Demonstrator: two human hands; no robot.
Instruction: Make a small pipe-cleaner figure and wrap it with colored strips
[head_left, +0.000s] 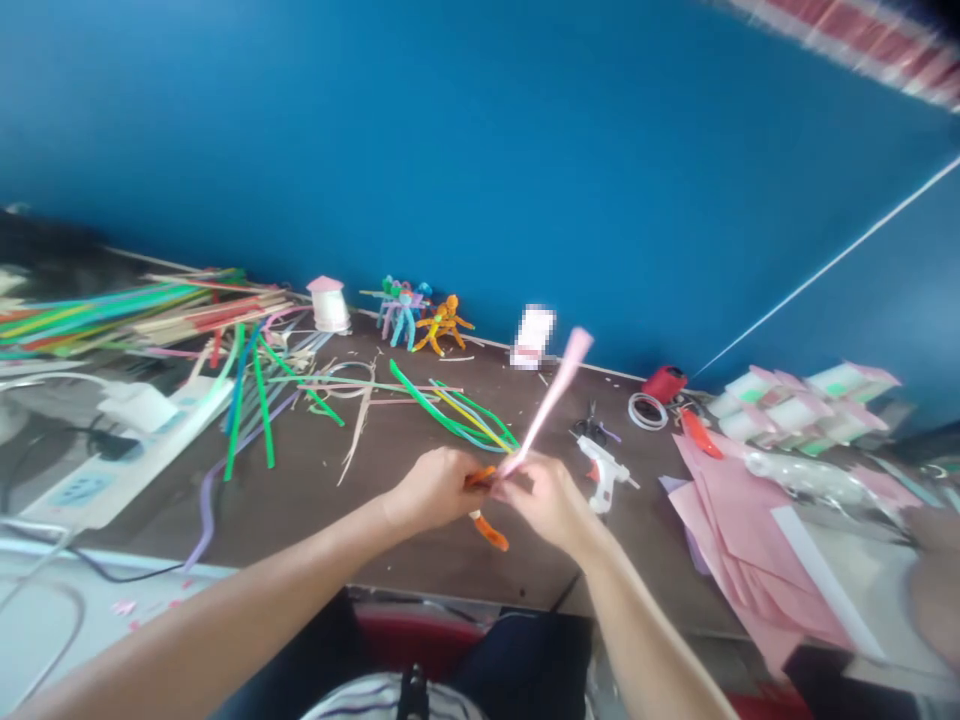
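Observation:
Both my hands meet over the middle of the brown table. My left hand [439, 487] is closed around a tool with orange handles [491, 532]; its head is hidden, so its exact kind does not show. Pinched in my right hand [549, 497] is a bundle of pink pipe cleaners [553, 392], slanting up to the right and blurred. The bundle's lower end lies against the fingers of my left hand. Just beyond, green, yellow and light blue pipe cleaners [457, 412] curve across the table.
Pipe cleaner figures [444, 325] stand near the wall, beside a small pink-roofed house [328, 305]. Left are piled pipe cleaners [127, 310] and a power strip [112, 465]. Right are a glue gun [604, 468], black scissors [592, 424], pink sheets [739, 530] and a person's arm [937, 580].

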